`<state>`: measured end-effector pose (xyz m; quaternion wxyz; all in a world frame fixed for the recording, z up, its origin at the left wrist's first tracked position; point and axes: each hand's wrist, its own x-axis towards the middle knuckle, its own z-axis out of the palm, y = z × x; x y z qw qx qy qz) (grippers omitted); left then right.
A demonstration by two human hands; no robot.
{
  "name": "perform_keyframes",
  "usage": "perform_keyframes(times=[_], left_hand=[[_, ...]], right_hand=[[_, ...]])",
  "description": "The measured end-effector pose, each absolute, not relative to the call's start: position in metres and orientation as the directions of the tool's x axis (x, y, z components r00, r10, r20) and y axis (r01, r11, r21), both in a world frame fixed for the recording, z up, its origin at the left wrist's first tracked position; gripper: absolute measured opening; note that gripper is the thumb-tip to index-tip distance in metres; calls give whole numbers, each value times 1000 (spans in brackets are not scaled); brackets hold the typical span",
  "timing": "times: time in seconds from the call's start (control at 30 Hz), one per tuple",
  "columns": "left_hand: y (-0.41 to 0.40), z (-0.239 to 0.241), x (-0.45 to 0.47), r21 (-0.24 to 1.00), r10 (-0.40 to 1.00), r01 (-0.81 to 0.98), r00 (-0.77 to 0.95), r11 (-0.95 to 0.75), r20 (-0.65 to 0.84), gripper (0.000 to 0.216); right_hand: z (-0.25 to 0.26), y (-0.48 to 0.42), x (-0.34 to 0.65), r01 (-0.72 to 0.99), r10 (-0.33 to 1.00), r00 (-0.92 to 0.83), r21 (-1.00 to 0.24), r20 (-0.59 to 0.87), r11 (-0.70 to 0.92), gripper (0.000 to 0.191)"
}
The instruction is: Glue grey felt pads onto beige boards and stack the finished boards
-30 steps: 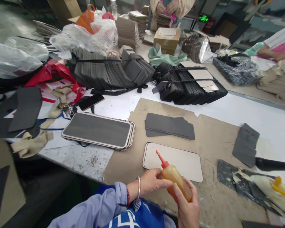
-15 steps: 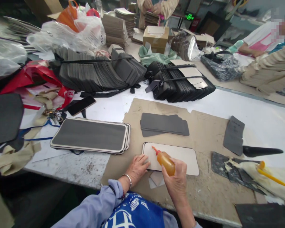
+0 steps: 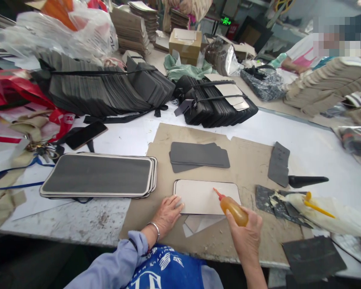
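The landmark is the cream rectangular panel [image 3: 197, 196] with rounded corners and a thin dark edge. It lies flat on a brown cardboard sheet [image 3: 216, 245], which covers part of the white worktop [image 3: 313, 144].

Left hand [image 3: 165, 212]: placed palm down at the near left corner of the panel. Its fingers are extended and slightly parted, the tips resting on the panel surface; they grip nothing.

Right hand [image 3: 248, 230]: positioned at the near right part of the panel. Its fingers are closed around a translucent amber squeeze bottle [image 3: 234, 210]. The bottle is tilted, with its tapered red nozzle [image 3: 218, 193] directed to the far left, above the panel. Whether the nozzle tip touches the panel cannot be told from this angle.

Surrounding items, relative to the panel:
- Beyond it: overlapping dark grey flat sheets [image 3: 195, 155].
- To its left: a stack of dark grey rounded panels with cream borders [image 3: 99, 175].
- To its right: a whitish bag-like item [image 3: 297, 200], with a yellow stick [image 3: 320, 208] on it.
- At its near edge: pale flat scraps [image 3: 195, 225], partly beneath it.
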<state>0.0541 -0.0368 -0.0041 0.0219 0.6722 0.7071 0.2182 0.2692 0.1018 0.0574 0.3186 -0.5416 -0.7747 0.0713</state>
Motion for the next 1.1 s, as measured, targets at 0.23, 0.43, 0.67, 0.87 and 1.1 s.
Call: perform_keyframes(times=[0.23,0.43,0.67,0.87,1.1], left_hand=[[-38,-10,52,334,962,942,-90,-2,259,34],[-38,-10,52,349,953,937,-89,-19,291,32],[-43,-14,45,399,908,916,-120,-55,402,24],[-47,-14,40,350,871,932,-93,-94,483,15],[-48,-12,39,307,883,946,-53,-105,467,16]], right_hand=[[54,84,228,669,866,-339,-553,369,497,35],[55,117,286,849,917,-86,-453,390,272,48],[60,44,239,690,868,-363,-528,340,495,33],[52,34,229,645,862,-396,-571,317,507,30],[53,105,324,878,904,-82,-400,419,265,51]])
